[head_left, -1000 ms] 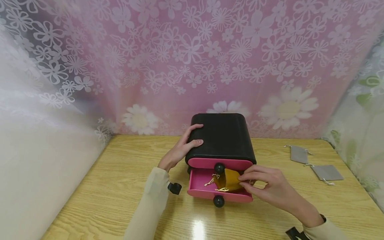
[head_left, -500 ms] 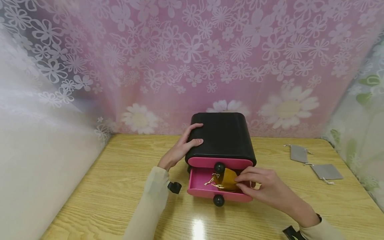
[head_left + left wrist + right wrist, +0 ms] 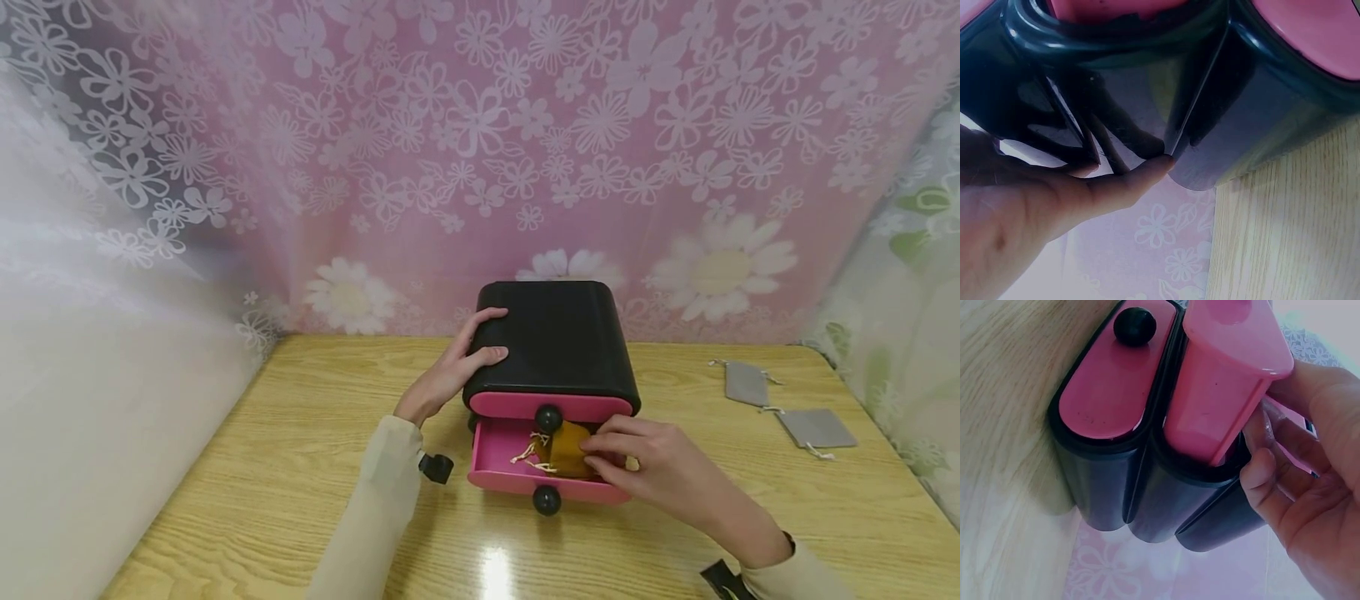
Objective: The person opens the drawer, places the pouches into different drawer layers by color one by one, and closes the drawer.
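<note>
A black cabinet (image 3: 551, 337) of stacked pink drawers stands on the wooden table. Its middle drawer (image 3: 501, 450) is pulled out, below the closed top drawer (image 3: 495, 407). Inside the open one lies a mustard-yellow drawstring pouch (image 3: 567, 452), its cream cords toward the left. My right hand (image 3: 660, 467) reaches over the drawer's right side and pinches the pouch's right end between thumb and fingers. In the right wrist view the drawer wall hides the pouch. My left hand (image 3: 450, 371) rests on the cabinet's left upper edge, fingers extended; in the left wrist view its fingertips touch the black side.
Two grey drawstring pouches (image 3: 746, 383) lie flat on the table at the right. A flowered pink curtain (image 3: 480, 167) hangs right behind the table's back edge. Black round knobs (image 3: 547, 501) stick out from the drawer fronts.
My right hand has shifted a little left, farther over the drawer. The yellow pouch's right end has moved left with it and looks more bunched. My left hand stays put.
</note>
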### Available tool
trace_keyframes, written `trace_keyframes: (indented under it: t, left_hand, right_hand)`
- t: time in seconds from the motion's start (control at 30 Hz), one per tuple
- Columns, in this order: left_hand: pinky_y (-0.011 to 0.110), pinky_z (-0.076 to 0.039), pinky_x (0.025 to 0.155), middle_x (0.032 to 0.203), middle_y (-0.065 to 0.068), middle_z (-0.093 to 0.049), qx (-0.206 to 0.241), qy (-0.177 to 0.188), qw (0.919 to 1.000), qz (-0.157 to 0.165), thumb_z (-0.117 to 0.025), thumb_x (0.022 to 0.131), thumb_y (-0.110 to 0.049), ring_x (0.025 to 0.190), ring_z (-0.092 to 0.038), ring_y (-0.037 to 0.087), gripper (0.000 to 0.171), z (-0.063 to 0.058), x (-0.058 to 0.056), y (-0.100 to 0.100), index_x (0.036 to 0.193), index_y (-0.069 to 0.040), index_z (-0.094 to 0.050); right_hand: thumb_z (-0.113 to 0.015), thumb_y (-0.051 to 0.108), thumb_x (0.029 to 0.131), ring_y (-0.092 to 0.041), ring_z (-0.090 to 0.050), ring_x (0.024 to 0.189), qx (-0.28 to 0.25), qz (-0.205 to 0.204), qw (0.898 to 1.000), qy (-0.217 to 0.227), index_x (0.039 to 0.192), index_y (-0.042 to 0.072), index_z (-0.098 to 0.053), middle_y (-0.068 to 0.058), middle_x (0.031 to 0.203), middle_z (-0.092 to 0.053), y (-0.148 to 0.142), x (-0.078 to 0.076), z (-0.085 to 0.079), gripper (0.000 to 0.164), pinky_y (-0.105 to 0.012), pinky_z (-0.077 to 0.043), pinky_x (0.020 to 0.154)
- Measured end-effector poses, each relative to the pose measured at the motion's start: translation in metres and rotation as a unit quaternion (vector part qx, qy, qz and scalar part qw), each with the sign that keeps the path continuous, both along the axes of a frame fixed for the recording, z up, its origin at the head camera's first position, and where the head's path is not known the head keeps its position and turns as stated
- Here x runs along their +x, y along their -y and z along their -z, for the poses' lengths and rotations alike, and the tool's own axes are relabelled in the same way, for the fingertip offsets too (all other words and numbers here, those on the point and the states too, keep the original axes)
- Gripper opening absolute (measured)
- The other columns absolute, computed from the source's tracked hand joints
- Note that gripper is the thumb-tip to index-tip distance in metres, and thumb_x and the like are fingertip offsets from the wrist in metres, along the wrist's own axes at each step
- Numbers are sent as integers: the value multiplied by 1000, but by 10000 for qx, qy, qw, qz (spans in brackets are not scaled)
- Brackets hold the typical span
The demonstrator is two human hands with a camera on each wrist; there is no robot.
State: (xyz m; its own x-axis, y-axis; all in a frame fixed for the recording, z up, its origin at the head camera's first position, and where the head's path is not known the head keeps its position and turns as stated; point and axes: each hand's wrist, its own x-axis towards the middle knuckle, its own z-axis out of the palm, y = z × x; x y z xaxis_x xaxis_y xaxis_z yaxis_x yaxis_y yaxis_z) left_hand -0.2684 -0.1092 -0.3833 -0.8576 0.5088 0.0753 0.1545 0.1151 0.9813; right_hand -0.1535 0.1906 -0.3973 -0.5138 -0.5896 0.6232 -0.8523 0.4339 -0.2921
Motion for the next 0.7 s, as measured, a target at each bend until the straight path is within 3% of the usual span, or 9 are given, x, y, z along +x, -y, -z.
trace_keyframes:
  t: [0.3, 0.7]
  left_hand:
    - [50, -41, 115, 156, -1, -39, -9, -49, 10000, -38, -57, 101, -35, 136, -52, 23, 53, 1, -1, -1, 149, -47, -39]
    - [50, -43, 114, 157, 3, -38, -25, -58, 10000, -10, -57, 103, -32, 136, -52, 26, 54, 1, -1, -1, 151, -45, -37]
  right_hand:
    - [-92, 8, 68, -3, -66, 72, 810, 325, 9954, -402, 95, 16, -81, 7, 89, -72, 10, -1, -7, 30, -13, -54, 65]
    - [-92, 9, 69, -9, -72, 77, 1236, 509, 9886, -688, 95, 14, -81, 3, 91, -76, 17, -2, -10, 28, -24, -59, 66]
